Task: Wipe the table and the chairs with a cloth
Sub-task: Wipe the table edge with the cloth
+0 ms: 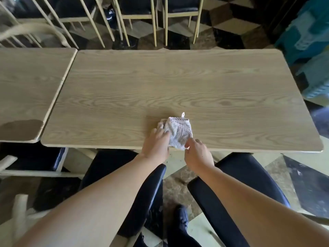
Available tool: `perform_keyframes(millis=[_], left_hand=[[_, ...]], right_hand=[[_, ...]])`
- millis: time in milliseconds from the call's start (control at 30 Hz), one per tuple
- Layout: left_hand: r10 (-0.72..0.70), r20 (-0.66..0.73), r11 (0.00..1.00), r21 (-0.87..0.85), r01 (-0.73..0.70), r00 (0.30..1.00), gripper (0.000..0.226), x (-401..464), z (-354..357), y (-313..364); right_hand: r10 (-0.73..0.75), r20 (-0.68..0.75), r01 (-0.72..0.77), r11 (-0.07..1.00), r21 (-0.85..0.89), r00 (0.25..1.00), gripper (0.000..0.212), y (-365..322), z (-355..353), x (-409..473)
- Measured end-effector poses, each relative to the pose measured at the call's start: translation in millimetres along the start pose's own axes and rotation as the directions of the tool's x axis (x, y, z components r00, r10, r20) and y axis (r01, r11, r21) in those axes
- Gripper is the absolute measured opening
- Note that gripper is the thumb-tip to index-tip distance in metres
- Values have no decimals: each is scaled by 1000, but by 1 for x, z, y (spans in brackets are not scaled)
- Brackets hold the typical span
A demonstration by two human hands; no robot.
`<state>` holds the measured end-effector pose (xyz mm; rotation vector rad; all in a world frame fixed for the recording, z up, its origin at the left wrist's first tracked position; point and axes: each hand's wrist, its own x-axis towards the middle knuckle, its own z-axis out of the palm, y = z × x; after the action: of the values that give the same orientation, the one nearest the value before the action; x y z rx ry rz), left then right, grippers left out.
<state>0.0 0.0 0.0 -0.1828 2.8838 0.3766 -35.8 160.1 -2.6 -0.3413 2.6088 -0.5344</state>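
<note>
A crumpled white cloth point(179, 131) lies on the light wooden table point(178, 82), close to its near edge. My left hand point(156, 146) rests on the cloth's left side, fingers pressing into it. My right hand point(198, 154) pinches the cloth's near right corner with thumb and forefinger. Two dark padded chairs stand tucked at the near edge, one chair point(142, 189) under my left forearm and the other chair point(236, 186) under my right forearm.
A second wooden table point(26, 82) abuts on the left, with a dark-seated chair point(35, 161) below it. Several pale-framed chairs point(138, 13) stand beyond the far edge. Teal crates point(309, 41) are stacked at the right. The floor is patterned tile.
</note>
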Motion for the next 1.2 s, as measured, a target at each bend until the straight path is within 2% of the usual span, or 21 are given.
perform_keyframes(millis=[100,167,300,467,567,700,800,900,1000,1100,1200], left_hand=[[41,25,997,64,-43,999,44,21,7,-2],[18,93,999,49,-23,995,45,35,12,-3],[24,180,994,99,-42,983,40,45,25,-8],[45,131,982,176,-68,990,30,51,34,-9],[119,54,981,146,-126,991,23,56,25,-6],[225,-1,960,169,-222,974,25,55,4,0],[278,-20,951,148,-272,960,27,48,-16,4],[300,-58,951,90,-294,952,25,36,-30,7],[306,-48,951,68,-302,951,22,18,-42,-2],[236,-93,969,-53,-241,967,29,-13,-46,-27],[62,-168,976,-198,-95,984,38,-61,-44,-65]], right_hand=[[25,11,-25,1000,9,1000,28,3,9,8],[22,24,-23,1000,11,999,34,7,15,11],[6,9,-6,1000,11,1000,32,14,12,16],[-28,49,29,1000,-7,998,35,11,10,27],[-98,19,99,991,-88,995,38,6,11,34],[-132,-41,123,975,-183,990,55,-3,11,41],[-113,-64,105,987,-126,991,53,-13,6,43],[-127,-78,120,989,-91,989,32,-20,3,42],[-120,1,120,990,68,993,25,-30,8,38],[-89,147,51,969,241,985,33,-47,24,26],[-70,206,-2,943,332,976,45,-66,50,5]])
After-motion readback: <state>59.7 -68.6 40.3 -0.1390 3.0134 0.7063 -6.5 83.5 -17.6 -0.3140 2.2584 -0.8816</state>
